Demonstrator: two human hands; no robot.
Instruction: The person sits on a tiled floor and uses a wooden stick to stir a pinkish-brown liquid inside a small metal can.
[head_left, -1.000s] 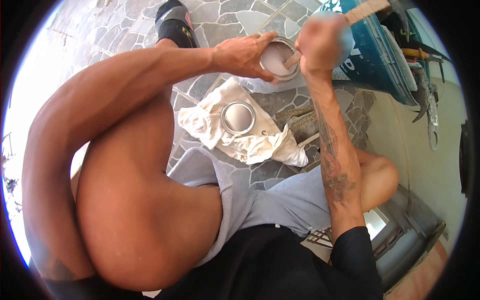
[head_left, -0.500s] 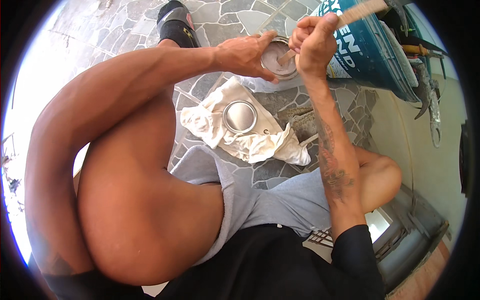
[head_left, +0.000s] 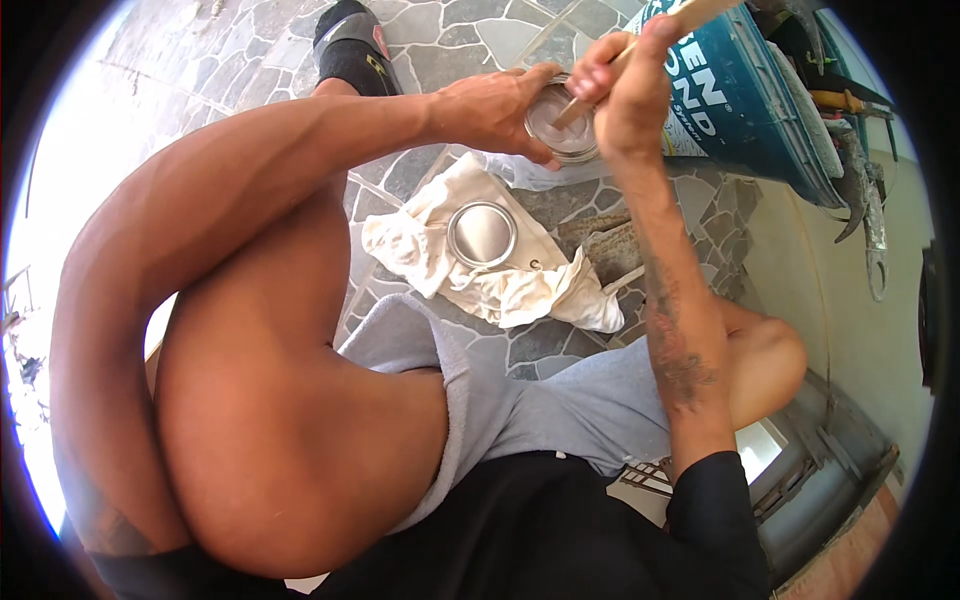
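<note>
A small round metal can (head_left: 585, 156) stands on the stone floor, with pale greyish-pink paint-like stuff (head_left: 545, 112) inside. My left hand (head_left: 497, 108) is wrapped round the can's left side, thumb at the near rim and fingers at the far one. In my right hand (head_left: 633, 95) is a flat wooden stir stick (head_left: 700, 12), gripped in the fist and slanting down. Its lower end dips into the can's contents. Nearer to me, a round metal lid (head_left: 482, 235) lies on a crumpled cream cloth (head_left: 425, 215). A small dark hook-shaped piece lies on the cloth beside the lid.
A dark green bucket (head_left: 770, 125) stands at the right of the can, with trowels and other tools (head_left: 875, 230) hanging on its rim. Clear plastic (head_left: 545, 172) lies by the can. A grey case-like object (head_left: 830, 470) is at lower right. My dark shoe (head_left: 350, 45) is far left.
My right hand has shifted slightly with the stir stick, whose upper end now points further up and out of the picture. The left hand keeps its hold on the can.
</note>
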